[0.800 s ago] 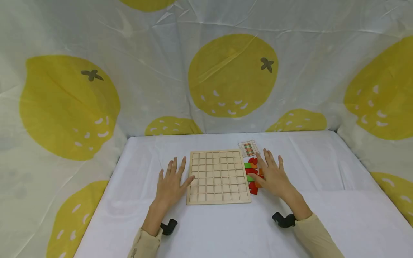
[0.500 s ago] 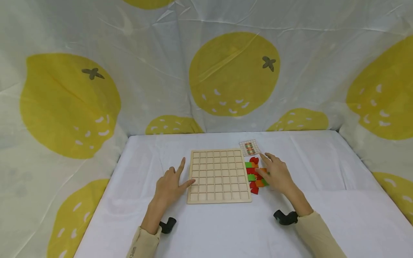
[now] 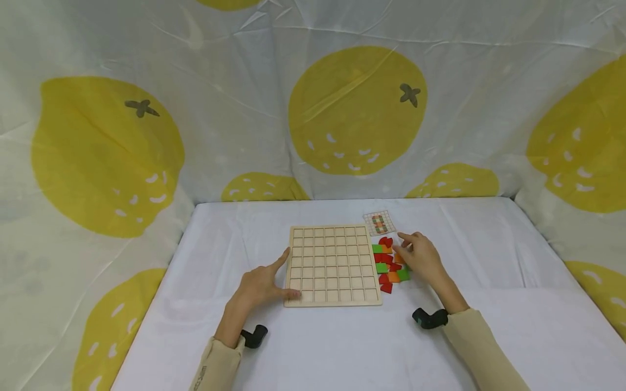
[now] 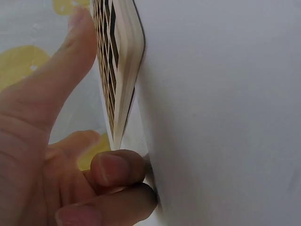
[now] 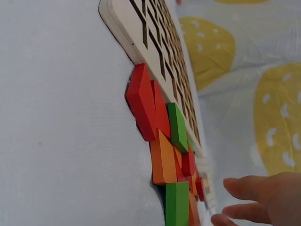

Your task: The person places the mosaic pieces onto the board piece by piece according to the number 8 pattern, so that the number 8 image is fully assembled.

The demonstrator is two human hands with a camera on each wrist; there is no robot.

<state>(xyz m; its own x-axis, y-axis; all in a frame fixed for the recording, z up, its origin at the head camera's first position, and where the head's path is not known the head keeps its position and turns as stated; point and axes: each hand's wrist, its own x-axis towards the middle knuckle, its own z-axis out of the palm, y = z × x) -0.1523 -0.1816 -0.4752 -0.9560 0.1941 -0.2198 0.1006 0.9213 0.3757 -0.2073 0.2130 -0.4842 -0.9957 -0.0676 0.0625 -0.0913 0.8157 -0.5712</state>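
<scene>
A square wooden grid board lies on the white table in the head view. My left hand is at its left side, index finger at the edge and thumb over the near left corner. In the left wrist view, the thumb extends over the gridded face while other fingers bend beside the board. My right hand hovers at the right of a cluster of red, orange and green blocks, thumb and index apart. Nothing shows between its fingertips in the right wrist view, where a red block lies against the board.
A small pattern card with a coloured design on a grid lies behind the blocks. The white tablecloth extends in front of the board. A lemon-print curtain stands behind and along both sides.
My left hand drew nearer and turned, its spread fingers folding while the index came to the board's edge. My right hand pulled back from above the blocks, uncovering more of them, and bent its fingers.
</scene>
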